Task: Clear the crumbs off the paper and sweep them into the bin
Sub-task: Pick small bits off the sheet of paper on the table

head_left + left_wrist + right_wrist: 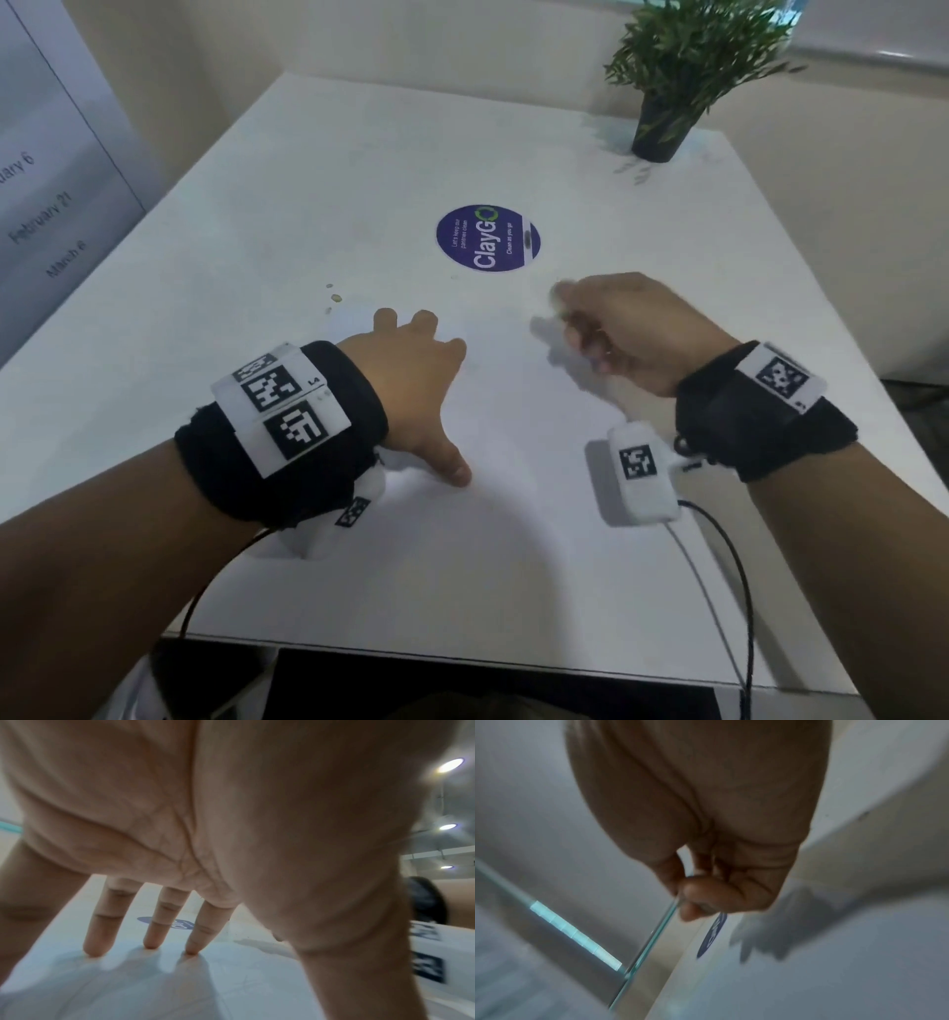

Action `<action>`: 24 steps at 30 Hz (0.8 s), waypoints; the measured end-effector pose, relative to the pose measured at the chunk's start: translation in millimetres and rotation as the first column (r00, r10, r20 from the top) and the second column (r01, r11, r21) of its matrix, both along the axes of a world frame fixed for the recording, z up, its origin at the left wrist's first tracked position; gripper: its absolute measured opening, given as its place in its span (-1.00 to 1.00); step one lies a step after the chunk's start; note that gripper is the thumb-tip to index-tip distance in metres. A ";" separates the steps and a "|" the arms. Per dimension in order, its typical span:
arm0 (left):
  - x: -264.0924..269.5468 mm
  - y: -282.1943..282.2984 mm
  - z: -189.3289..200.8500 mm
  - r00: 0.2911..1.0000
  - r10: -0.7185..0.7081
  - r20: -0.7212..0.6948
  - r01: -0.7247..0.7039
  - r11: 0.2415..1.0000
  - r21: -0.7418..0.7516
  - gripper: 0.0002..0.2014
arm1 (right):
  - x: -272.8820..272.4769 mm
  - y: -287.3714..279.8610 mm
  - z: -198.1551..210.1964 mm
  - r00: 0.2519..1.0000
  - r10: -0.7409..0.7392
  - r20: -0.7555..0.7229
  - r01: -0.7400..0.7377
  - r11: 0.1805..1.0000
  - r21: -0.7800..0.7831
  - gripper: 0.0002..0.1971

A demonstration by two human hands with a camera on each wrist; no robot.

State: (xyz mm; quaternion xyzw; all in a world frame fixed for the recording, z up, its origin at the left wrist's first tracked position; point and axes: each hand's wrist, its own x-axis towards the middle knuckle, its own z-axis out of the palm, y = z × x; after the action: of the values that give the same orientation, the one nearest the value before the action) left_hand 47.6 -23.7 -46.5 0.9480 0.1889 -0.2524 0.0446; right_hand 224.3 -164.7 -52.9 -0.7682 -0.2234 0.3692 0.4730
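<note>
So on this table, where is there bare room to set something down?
Free: the far left stretch of the table, between the round sticker and the potted plant, and the near edge. Crowded: the middle, with the left hand, right hand and crumbs.

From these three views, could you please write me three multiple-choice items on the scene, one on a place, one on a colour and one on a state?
1. Where does the potted plant stand on the table?
A. far right corner
B. near left corner
C. on the round sticker

2. What is the main colour of the round sticker?
A. red
B. dark blue
C. yellow

3. How does the left hand lie?
A. fist raised in the air
B. fingers spread, tips down on the white surface
C. wrapped round the pot

Answers:
1 A, the head view shows it at the far right.
2 B, dark blue with white lettering.
3 B, the left wrist view shows the fingertips touching down.
</note>
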 end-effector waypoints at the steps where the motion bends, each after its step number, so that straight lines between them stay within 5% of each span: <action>1: 2.4 1.0 -0.6 1.000 0.000 0.018 0.000 1.000 -0.015 -0.04 | -10.6 -1.9 0.8 0.984 0.173 0.048 -0.168 0.981 -0.095 -0.70; 3: 7.3 2.7 -0.6 0.999 -0.001 0.036 0.002 1.000 -0.031 -0.06 | -31.9 -1.7 0.8 0.871 0.485 0.075 -0.449 0.849 -0.279 -0.65; 5: 9.6 3.0 -0.8 1.000 -0.009 0.021 0.010 1.000 -0.023 -0.08 | -36.1 2.8 0.0 0.780 0.609 0.145 -0.516 0.757 -0.401 -0.60; 11: 7.9 3.8 -4.3 1.000 -0.012 0.008 0.012 1.000 -0.016 -0.10 | -10.2 21.5 -1.7 0.764 0.529 0.369 -0.322 0.809 -0.492 -0.56; 16: 7.5 3.8 -6.4 1.000 -0.017 0.008 0.017 1.000 -0.018 -0.05 | -42.7 23.8 0.7 0.566 0.777 0.275 -0.517 0.595 -0.616 -0.56; 21: 8.9 3.8 -9.0 1.000 -0.022 -0.003 0.022 1.000 -0.012 -0.06 | -17.5 31.6 -2.0 0.596 0.651 0.470 -0.342 0.735 -0.585 -0.56; 24: 8.1 3.5 -9.1 1.000 -0.019 0.002 0.019 1.000 -0.009 -0.07 | -33.2 25.1 -0.1 0.531 0.795 0.293 -0.509 0.576 -0.639 -0.53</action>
State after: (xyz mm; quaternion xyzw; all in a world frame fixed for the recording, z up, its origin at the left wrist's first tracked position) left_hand 55.7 -20.2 -55.5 0.9497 0.1787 -0.2529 0.0466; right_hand 191.1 -139.6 -52.9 -0.7815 -0.5316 0.3267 -0.0009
